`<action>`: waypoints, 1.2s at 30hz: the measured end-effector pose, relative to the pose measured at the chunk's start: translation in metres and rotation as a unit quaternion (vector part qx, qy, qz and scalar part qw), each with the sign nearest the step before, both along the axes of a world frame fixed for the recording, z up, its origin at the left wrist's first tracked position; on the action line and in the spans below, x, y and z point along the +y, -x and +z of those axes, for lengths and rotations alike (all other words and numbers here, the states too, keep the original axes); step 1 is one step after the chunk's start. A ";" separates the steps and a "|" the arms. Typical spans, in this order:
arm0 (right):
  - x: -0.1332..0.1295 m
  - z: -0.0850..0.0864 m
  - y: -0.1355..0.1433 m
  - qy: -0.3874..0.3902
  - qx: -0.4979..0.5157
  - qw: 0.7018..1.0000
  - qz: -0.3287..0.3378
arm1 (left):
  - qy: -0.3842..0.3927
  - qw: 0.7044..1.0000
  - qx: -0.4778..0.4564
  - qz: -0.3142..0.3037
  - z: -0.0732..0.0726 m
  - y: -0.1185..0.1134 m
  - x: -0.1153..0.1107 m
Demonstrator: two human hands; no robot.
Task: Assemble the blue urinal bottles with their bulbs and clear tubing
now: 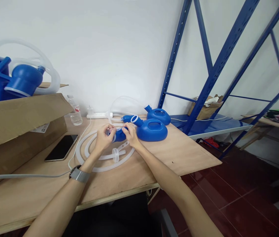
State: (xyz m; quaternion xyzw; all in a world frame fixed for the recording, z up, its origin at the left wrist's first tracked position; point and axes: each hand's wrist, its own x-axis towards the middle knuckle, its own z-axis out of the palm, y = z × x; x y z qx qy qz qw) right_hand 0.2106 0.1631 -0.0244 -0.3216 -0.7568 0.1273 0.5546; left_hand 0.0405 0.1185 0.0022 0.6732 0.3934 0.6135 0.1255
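Observation:
Both hands meet over the table around a small blue plastic funnel-shaped piece (120,136) with a pale rim. The fingers of my left hand (104,136) are closed at its rim side, and my right hand (130,134) grips its other end. Fingers partly cover the piece. Beneath them lies a coiled translucent hose (80,148), with a clear round cap (116,155) and its perforated strap inside the coil. Just right of my right hand stands a blue urinal bottle (151,135) with an open, tilted neck. A second blue bottle (162,115) is behind it.
At left, an open cardboard box (26,121) holds blue parts and hoses. Nearby are a phone (61,148), a water bottle (75,113) and a power strip (98,115). Another blue piece (127,118) lies near the wall. A blue metal rack (200,89) rises at right.

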 end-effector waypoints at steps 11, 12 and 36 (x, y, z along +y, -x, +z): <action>-0.008 -0.001 0.010 0.092 -0.003 0.996 -0.008 | 0.038 0.992 0.072 0.096 -0.005 -0.001 0.004; -0.009 0.000 0.010 0.102 0.012 0.995 -0.007 | 0.047 0.992 0.073 0.095 -0.006 0.000 0.004; 0.000 0.011 0.010 0.198 0.145 0.940 0.236 | 0.080 0.992 -0.052 -0.077 -0.002 0.006 0.010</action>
